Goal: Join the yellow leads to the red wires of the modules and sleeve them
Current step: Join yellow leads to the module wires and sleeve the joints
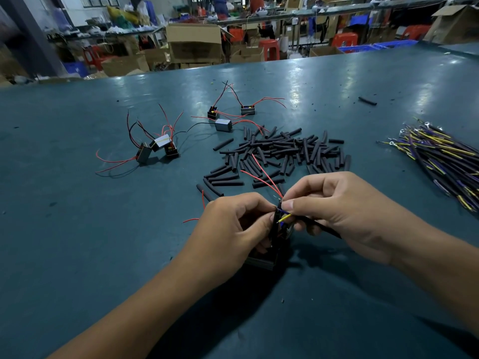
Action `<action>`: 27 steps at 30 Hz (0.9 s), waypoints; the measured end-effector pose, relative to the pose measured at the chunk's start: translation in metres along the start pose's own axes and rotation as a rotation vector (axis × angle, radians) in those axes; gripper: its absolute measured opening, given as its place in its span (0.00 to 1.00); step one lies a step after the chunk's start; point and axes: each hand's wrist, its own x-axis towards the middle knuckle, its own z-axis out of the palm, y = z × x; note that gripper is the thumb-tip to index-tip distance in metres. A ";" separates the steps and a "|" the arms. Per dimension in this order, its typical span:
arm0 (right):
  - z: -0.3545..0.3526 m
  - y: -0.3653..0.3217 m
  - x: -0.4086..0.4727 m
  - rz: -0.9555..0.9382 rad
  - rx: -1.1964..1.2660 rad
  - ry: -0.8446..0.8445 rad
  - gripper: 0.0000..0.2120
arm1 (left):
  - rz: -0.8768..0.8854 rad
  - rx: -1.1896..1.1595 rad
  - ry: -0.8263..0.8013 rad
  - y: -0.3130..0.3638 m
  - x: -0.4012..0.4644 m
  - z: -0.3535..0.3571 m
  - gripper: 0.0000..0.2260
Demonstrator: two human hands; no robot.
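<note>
My left hand (pixel 230 226) grips a small black module (pixel 261 260) just above the table, with a black sleeve (pixel 275 224) upright between its fingers. My right hand (pixel 337 206) pinches a yellow lead (pixel 284 218) in black sheathing (pixel 324 228), meeting the module's red wires (pixel 267 177) at my fingertips. The wires fan up and away from the hands. The joint itself is hidden by my fingers. A heap of black sleeves (pixel 282 151) lies just beyond my hands.
A bundle of yellow, purple and black leads (pixel 440 156) lies at the right. Three modules with red and black wires (pixel 158 147) sit at the left, three more (pixel 228 116) further back. One stray sleeve (pixel 367 101) lies far right. Boxes and stools stand beyond the table edge.
</note>
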 end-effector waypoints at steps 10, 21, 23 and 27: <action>0.003 0.001 0.000 0.015 0.024 0.008 0.05 | -0.031 -0.077 0.007 0.001 0.001 0.002 0.04; 0.004 0.007 0.001 -0.047 0.047 0.030 0.05 | -0.038 -0.106 0.024 0.002 0.002 0.002 0.06; 0.005 0.008 0.002 -0.069 0.039 0.039 0.05 | -0.038 -0.116 0.015 0.001 0.001 0.001 0.06; 0.006 0.010 0.001 -0.131 0.013 0.033 0.04 | -0.058 -0.158 0.000 0.004 0.002 -0.003 0.05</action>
